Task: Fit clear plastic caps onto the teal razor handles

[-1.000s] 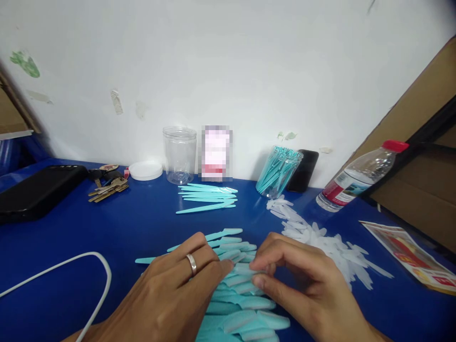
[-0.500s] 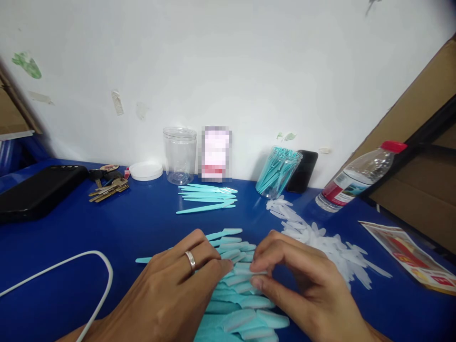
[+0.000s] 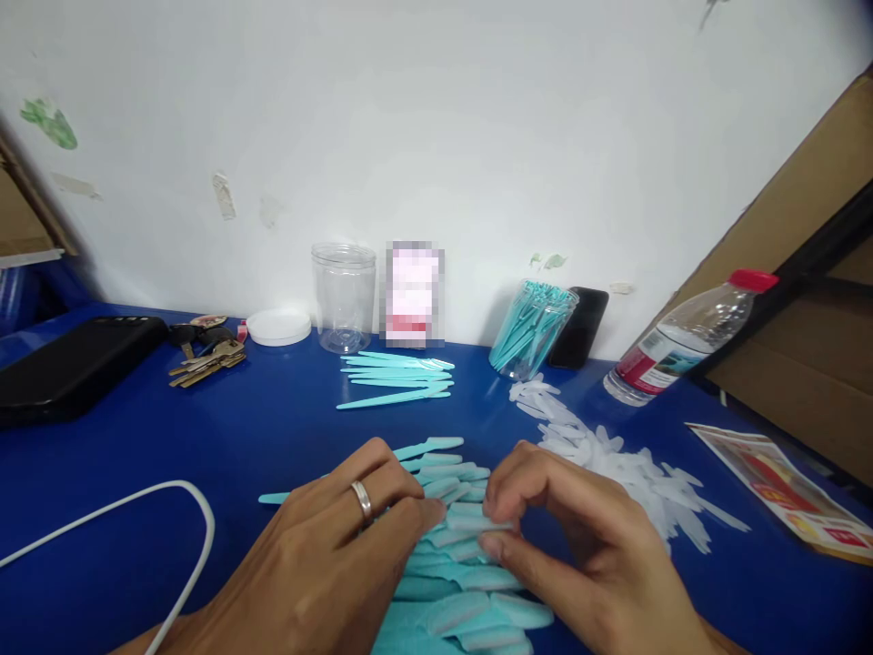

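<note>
Head: turquoise eyebrow razor point(image 3: 470, 516) lies crosswise, left of nearer right hand point(image 3: 587, 537), blade end toward it; left hand point(image 3: 337, 537) handle-side; can't tell if either clamps.

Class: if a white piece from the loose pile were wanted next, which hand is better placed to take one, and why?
Probably the right hand: the white pile lies just beyond it, on its side, while the left hand is farther off, over teal sticks.
</note>
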Demonstrator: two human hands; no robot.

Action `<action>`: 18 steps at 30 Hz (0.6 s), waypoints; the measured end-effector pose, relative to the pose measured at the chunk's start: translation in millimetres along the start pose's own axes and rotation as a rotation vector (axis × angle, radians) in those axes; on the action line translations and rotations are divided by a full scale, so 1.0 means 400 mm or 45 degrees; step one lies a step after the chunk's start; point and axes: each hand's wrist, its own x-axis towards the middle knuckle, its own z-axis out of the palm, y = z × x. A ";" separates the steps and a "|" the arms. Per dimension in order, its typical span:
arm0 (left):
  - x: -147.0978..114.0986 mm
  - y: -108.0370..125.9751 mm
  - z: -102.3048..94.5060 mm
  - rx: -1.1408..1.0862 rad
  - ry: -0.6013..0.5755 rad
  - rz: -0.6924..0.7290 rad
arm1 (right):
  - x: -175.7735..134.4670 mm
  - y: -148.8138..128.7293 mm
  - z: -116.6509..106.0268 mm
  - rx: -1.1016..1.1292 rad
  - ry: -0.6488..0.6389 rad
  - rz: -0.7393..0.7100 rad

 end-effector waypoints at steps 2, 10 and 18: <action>-0.002 -0.002 0.001 -0.001 -0.013 -0.002 | -0.001 0.000 0.000 0.001 -0.002 -0.022; 0.015 -0.034 -0.007 0.165 -0.005 -0.014 | 0.033 0.019 -0.025 0.061 0.121 0.209; 0.027 -0.052 -0.020 0.172 -0.100 -0.028 | 0.057 0.035 -0.042 0.231 -0.051 0.551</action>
